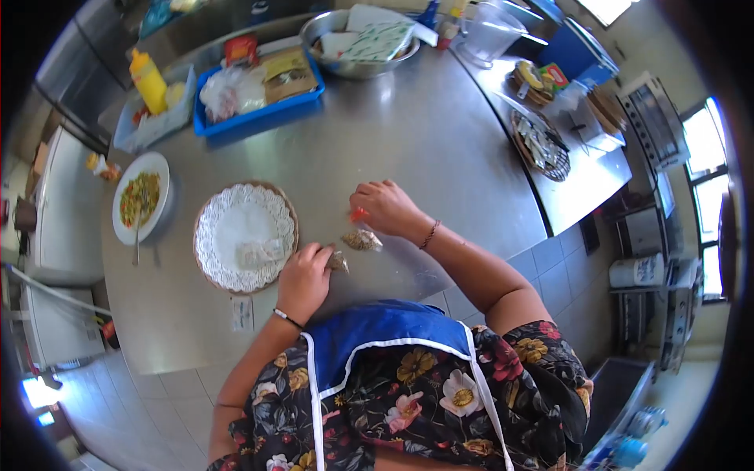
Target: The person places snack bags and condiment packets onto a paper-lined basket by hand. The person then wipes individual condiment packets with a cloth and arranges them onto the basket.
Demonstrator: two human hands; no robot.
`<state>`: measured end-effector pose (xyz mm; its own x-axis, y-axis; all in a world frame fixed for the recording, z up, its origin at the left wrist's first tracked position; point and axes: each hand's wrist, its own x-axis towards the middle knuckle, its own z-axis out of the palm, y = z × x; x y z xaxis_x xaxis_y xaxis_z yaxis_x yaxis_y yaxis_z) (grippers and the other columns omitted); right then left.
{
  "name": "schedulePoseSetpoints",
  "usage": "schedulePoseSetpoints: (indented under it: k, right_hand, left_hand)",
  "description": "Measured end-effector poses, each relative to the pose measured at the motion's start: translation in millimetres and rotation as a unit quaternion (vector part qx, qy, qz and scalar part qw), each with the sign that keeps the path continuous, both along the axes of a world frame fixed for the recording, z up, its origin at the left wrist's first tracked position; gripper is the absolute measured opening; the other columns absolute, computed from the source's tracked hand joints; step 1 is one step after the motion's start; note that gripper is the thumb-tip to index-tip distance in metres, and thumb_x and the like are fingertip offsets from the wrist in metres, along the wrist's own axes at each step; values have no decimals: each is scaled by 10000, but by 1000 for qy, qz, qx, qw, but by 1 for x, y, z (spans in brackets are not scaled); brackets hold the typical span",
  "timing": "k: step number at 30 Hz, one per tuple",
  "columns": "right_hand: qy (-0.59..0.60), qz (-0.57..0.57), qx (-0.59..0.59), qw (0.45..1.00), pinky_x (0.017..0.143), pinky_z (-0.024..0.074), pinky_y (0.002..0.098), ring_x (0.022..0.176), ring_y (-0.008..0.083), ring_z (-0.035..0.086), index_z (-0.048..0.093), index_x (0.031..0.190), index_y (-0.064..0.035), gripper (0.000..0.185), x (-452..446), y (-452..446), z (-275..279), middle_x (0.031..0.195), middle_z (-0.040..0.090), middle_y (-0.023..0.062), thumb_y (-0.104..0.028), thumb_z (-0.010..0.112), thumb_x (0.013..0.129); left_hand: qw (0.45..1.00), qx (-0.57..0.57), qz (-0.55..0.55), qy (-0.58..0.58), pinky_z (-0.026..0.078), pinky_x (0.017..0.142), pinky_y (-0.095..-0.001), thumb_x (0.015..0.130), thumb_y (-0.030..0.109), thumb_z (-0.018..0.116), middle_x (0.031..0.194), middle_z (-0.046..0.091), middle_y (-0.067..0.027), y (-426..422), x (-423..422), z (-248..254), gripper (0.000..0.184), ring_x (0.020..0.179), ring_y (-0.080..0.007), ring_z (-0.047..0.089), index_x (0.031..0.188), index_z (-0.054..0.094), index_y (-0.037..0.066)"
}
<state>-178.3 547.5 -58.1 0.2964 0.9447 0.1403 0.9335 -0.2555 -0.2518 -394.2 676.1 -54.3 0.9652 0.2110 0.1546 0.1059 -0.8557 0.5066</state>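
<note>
My left hand [304,276] is closed on a small clear bag of brown grains [338,262] at the table's near side. Up and to the right, my right hand [386,209] has its fingers closed around a small red item [358,214]. Just below that hand, a second small bag of grains [362,240] lies on the metal table. A round basket lined with a white lace doily [212,212] is left of my left hand. Inside it rests a clear plastic packet [261,253]. Another small flat packet [242,313] lies below the basket.
A white plate of chopped food [120,206] with a spoon stands at the left. Behind are a clear tub [147,135] with a yellow bottle [149,83], a blue tray [259,118] and a steel bowl [365,69]. A dark wicker basket [558,166] stands at the right.
</note>
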Motion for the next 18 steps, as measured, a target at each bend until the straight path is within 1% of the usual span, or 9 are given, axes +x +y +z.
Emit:
schedulePoseSetpoints:
  k: [2,3,5,6,7,10,11,14,18]
  right_hand:
    - [54,-44,21,997,735,482,400,818,255,649,637,883,-149,170,-6,-10,4,848,618,47,-247,711,765]
    - [96,-54,59,992,663,505,413,747,302,658,635,871,-119,154,-7,-15,5,819,660,75,-222,700,776]
    - [201,-125,66,969,658,521,391,766,300,671,637,872,-107,135,-13,-27,15,843,689,82,-194,685,781]
    - [254,-158,72,952,655,529,381,775,298,677,638,872,-101,126,-16,-33,19,856,703,85,-180,678,783]
    - [296,-156,103,937,698,534,351,811,262,693,645,893,-76,127,-13,-40,13,894,721,105,-145,671,790]
    - [389,-133,180,894,709,532,334,818,235,696,652,933,-42,164,-7,-63,2,896,721,117,-131,685,799]
    - [415,-152,176,880,704,525,322,788,178,672,657,973,-14,188,-6,-69,2,851,709,93,-133,682,830]
    - [496,-143,133,846,678,508,273,744,109,623,645,1041,-24,197,4,-94,14,830,673,34,-131,651,876]
    - [605,-123,121,777,667,500,251,766,86,589,626,1089,-33,198,25,-116,6,870,642,13,-137,606,921]
  left_hand:
    - [1000,8,11,24,518,787,-418,752,101,702,1002,600,-93,-5,-2,3,317,925,-315,624,1064,647,85]
    - [999,14,13,33,519,781,-420,750,105,706,1001,599,-93,-6,-2,6,301,923,-318,624,1044,645,81]
    - [999,26,21,18,518,764,-436,736,135,731,1016,604,-104,-9,0,8,291,923,-332,626,1001,628,74]
    - [999,25,23,34,516,765,-440,734,141,734,1016,611,-107,-10,-1,9,304,922,-335,627,1009,624,74]
    - [998,25,25,51,514,765,-444,733,147,738,1016,619,-111,-11,-1,10,316,922,-337,629,1017,620,75]
    - [993,8,43,112,510,772,-448,735,163,741,1016,642,-118,-12,-1,11,358,928,-341,633,1059,613,80]
    - [989,-1,57,135,509,775,-447,737,167,741,1016,650,-120,-13,-2,11,373,931,-341,634,1076,612,82]
    - [993,-21,90,71,509,785,-439,748,168,738,1009,662,-117,-20,-4,13,385,938,-345,636,1102,611,84]
    - [985,-36,157,68,508,802,-425,740,160,756,1029,667,-124,-23,-8,14,378,950,-336,635,1085,630,70]
